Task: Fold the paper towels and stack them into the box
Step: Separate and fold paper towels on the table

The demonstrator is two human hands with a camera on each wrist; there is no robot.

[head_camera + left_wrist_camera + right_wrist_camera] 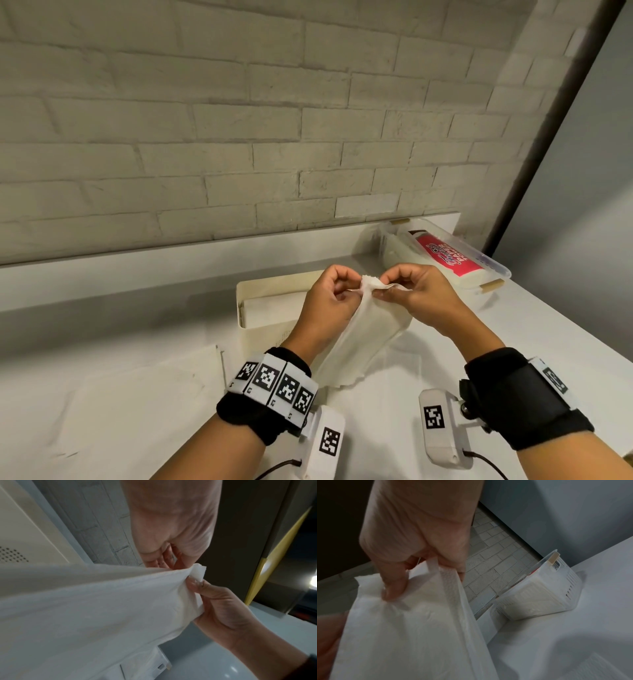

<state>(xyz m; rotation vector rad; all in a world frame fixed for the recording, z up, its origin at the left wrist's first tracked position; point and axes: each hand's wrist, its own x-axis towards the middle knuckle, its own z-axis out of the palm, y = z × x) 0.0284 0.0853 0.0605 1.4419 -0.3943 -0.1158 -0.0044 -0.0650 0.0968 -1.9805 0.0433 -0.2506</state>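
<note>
A white paper towel (363, 335) hangs doubled over above the table, held up by its top corners. My left hand (337, 291) pinches the top edge from the left, and my right hand (404, 287) pinches the same corner from the right, the two hands almost touching. The towel (102, 608) fills the left wrist view, with my right hand's thumb (200, 586) on its corner. In the right wrist view my thumb (393, 585) presses the towel (406, 628). Behind the towel stands the cream box (260, 329) with folded towels (270, 310) inside.
A flat sheet of paper towel (144, 380) lies on the white table at the left. A clear plastic basket (489, 263) holding a red-labelled pack stands at the back right against the brick wall; the basket (539, 599) also shows in the right wrist view.
</note>
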